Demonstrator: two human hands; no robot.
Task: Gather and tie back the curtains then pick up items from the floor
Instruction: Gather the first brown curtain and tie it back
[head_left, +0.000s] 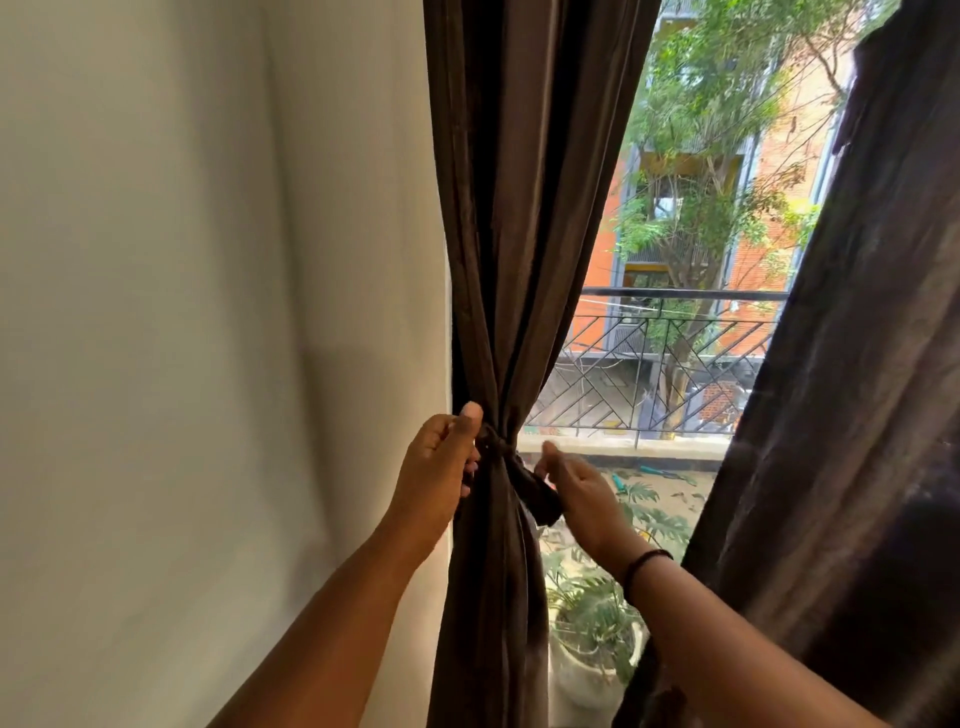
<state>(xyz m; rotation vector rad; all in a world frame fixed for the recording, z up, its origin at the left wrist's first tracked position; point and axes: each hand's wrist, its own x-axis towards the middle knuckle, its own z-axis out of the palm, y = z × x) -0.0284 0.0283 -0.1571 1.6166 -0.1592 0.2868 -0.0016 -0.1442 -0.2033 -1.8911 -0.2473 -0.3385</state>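
Note:
A dark brown left curtain (514, 208) hangs beside the white wall, gathered at waist height by a matching tie-back band (511, 462) knotted around it. My left hand (441, 467) grips the band's left end against the curtain's edge, thumb up. My right hand (576, 488) holds the band's loose end (543, 499), which sticks out to the right and down. A second dark curtain (852, 389) hangs loose along the right side. No floor or floor items are in view.
A white wall (208, 312) fills the left. Through the window I see a balcony with a black metal railing (670, 358), potted green plants (597, 618) below my right arm, trees and an orange brick building beyond.

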